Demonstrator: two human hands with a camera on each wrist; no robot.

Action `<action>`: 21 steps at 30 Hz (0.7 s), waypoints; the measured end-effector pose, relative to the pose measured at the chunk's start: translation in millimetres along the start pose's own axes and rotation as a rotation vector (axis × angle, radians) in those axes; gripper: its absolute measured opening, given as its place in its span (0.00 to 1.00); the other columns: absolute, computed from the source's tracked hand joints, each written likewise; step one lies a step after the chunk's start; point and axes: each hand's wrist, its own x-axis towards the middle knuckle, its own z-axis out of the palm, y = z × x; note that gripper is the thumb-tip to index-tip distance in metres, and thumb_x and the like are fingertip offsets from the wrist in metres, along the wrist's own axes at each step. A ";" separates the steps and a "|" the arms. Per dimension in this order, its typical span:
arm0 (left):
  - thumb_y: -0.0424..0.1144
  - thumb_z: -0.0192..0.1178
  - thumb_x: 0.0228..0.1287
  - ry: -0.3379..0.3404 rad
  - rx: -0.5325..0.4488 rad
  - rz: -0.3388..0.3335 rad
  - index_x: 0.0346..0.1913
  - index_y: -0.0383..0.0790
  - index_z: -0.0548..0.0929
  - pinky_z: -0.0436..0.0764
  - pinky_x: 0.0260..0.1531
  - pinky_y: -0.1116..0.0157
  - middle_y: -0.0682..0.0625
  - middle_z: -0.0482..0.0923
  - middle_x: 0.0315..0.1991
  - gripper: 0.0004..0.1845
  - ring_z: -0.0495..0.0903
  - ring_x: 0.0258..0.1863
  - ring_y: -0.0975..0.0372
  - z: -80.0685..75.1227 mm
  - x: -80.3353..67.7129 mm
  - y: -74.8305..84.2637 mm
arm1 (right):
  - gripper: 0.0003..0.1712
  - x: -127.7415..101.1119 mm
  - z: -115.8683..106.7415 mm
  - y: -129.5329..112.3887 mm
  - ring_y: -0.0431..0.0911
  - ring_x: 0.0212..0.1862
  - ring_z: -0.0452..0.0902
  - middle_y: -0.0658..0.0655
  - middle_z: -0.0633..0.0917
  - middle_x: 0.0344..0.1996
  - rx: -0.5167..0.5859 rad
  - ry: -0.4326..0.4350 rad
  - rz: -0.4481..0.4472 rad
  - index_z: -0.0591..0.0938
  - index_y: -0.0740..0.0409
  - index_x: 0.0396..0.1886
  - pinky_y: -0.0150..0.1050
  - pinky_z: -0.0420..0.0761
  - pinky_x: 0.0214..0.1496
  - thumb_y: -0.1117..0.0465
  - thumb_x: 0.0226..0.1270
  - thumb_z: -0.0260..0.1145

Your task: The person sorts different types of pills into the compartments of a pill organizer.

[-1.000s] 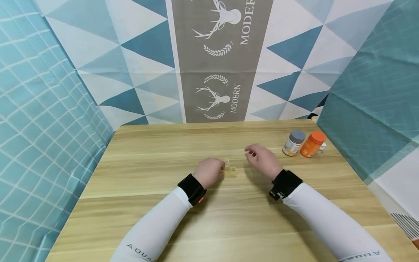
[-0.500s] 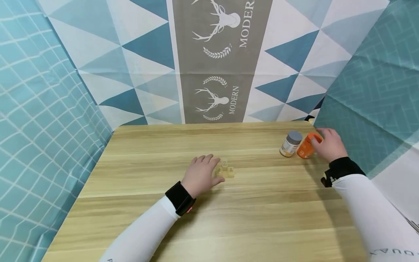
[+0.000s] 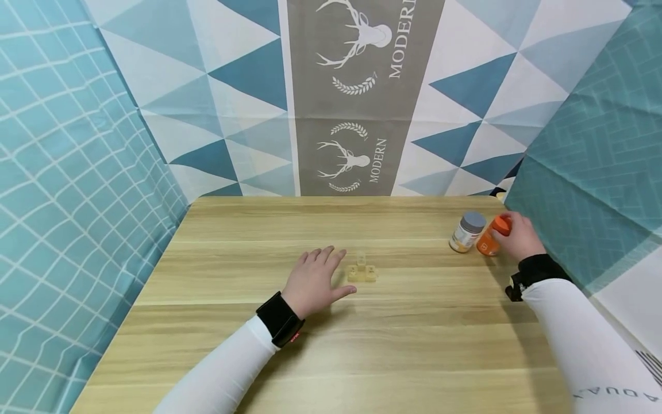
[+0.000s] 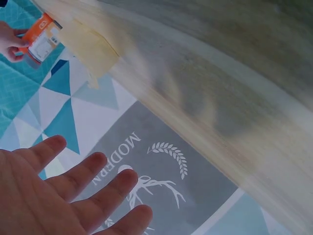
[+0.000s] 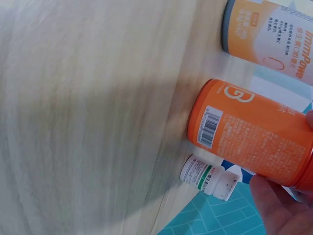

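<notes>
In the head view, my right hand (image 3: 519, 238) grips an orange bottle (image 3: 487, 244) around its cap and upper part at the table's right rear. The right wrist view shows the orange bottle (image 5: 249, 132) with fingers (image 5: 271, 200) against its upper side. My left hand (image 3: 312, 284) hovers with fingers spread and thumb out, holding nothing. Just right of it lie small translucent yellow blocks (image 3: 362, 274), two side by side and one behind them. Blurred yellow blocks (image 4: 90, 46) also appear in the left wrist view.
A grey-capped bottle (image 3: 467, 232) with a white and orange label stands just left of the orange one. Beyond the orange bottle, a small white bottle (image 5: 208, 176) with a green stripe shows in the right wrist view. Patterned cloth (image 3: 248, 103) hangs behind the wooden table (image 3: 414, 345).
My right hand has moved from beside the blocks rightward to the orange bottle and closed around it. My left hand has left the blocks, drawn back a little left and spread its fingers.
</notes>
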 end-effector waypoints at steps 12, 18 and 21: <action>0.75 0.53 0.59 0.066 -0.199 -0.001 0.77 0.48 0.59 0.66 0.66 0.50 0.44 0.65 0.71 0.50 0.67 0.68 0.50 -4.6 3.6 9.0 | 0.40 -35.0 -10.1 -14.4 0.70 0.54 0.65 0.78 0.65 0.59 0.071 0.083 0.040 0.61 0.73 0.67 0.65 0.69 0.54 0.47 0.71 0.61; 0.68 0.60 0.61 0.027 -0.427 0.001 0.76 0.46 0.60 0.68 0.65 0.54 0.45 0.65 0.71 0.47 0.67 0.68 0.52 -10.4 7.7 28.6 | 0.30 -72.6 12.3 -73.0 0.62 0.47 0.71 0.71 0.74 0.50 0.106 0.129 -0.118 0.71 0.70 0.59 0.55 0.72 0.47 0.53 0.68 0.67; 0.66 0.62 0.61 0.012 -0.527 -0.004 0.75 0.46 0.62 0.69 0.65 0.56 0.47 0.65 0.71 0.46 0.68 0.68 0.54 -12.7 10.9 39.1 | 0.27 -87.3 37.2 -115.5 0.57 0.46 0.73 0.66 0.76 0.48 0.162 0.102 -0.231 0.73 0.68 0.57 0.51 0.73 0.46 0.56 0.66 0.70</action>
